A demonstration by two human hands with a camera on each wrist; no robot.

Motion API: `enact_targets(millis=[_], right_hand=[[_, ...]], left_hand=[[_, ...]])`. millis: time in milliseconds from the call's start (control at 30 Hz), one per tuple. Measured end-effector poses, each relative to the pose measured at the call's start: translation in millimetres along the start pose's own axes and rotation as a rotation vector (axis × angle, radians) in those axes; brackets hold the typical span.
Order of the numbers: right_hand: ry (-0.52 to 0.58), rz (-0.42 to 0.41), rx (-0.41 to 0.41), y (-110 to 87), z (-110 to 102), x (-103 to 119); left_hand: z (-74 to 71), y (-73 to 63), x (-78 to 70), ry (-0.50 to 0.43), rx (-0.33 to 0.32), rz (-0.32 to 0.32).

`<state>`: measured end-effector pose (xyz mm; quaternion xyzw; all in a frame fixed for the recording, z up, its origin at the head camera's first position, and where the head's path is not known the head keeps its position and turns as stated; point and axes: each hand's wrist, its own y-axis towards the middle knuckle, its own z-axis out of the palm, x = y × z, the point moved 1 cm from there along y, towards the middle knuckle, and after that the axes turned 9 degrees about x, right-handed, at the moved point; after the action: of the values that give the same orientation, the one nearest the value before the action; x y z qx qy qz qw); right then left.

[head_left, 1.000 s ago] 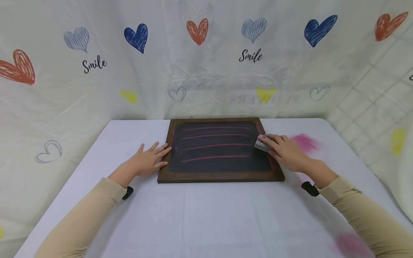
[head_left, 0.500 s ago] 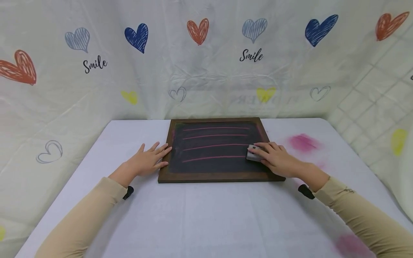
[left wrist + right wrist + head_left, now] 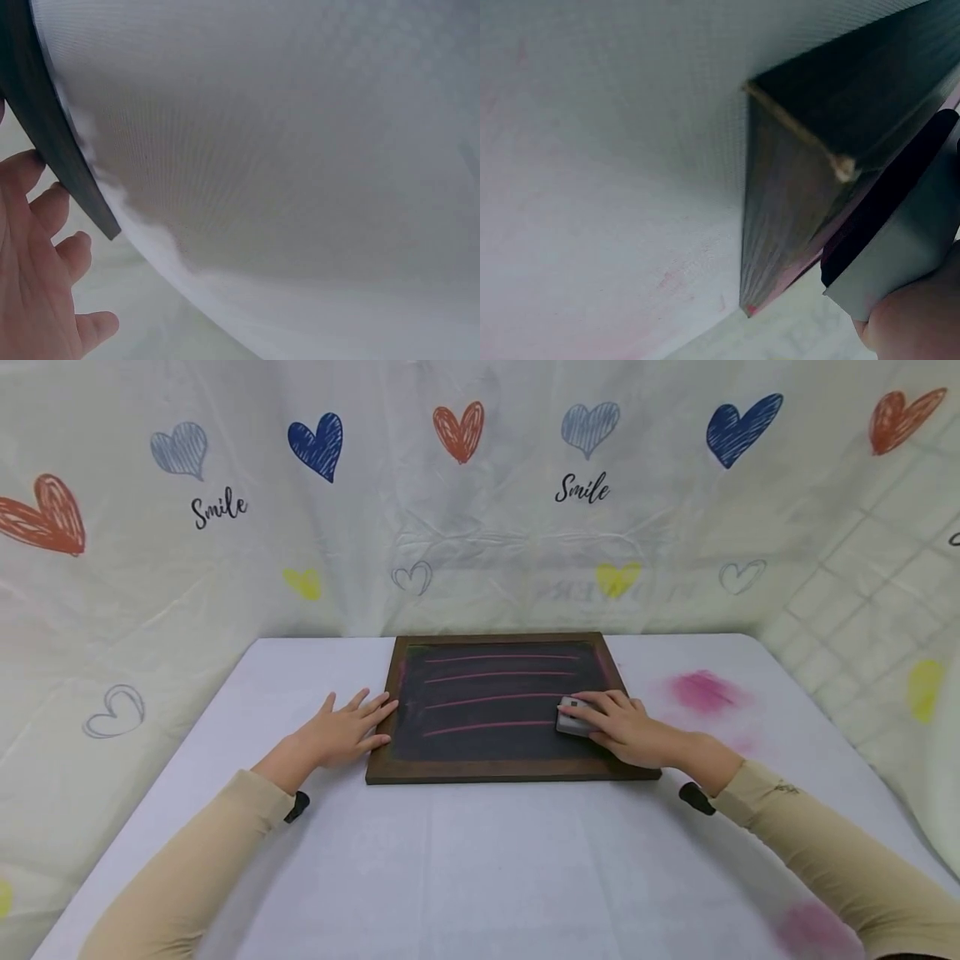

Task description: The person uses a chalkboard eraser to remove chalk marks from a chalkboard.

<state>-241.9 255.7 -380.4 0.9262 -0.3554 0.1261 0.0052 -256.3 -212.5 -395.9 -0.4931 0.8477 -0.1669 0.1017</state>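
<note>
A wood-framed chalkboard lies flat on the white table, bearing several pink chalk lines across its dark face. My left hand has its fingers spread, the tips resting on the board's left frame; the left wrist view shows those fingers along the frame edge. With my right hand I grip a grey chalkboard eraser against the board's right half, over the right ends of the two lower lines. From the right wrist, the eraser shows a dark pad under a pale body, next to the frame corner.
Pink chalk smudges mark the white tablecloth to the right of the board, with another smudge at the front right. A light curtain printed with hearts hangs behind the table.
My right hand has brought the eraser from the board's right frame leftward and slightly nearer, onto the right ends of the lower lines. The left hand has stayed in place.
</note>
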Motion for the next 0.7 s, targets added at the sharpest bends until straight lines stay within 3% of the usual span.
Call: enact_targets(millis=[700], right_hand=[[0.025, -0.029, 0.133, 50.5, 3.3, 29.8]], left_hand=[[0.5, -0.1, 0.4, -0.011, -0.005, -0.002]])
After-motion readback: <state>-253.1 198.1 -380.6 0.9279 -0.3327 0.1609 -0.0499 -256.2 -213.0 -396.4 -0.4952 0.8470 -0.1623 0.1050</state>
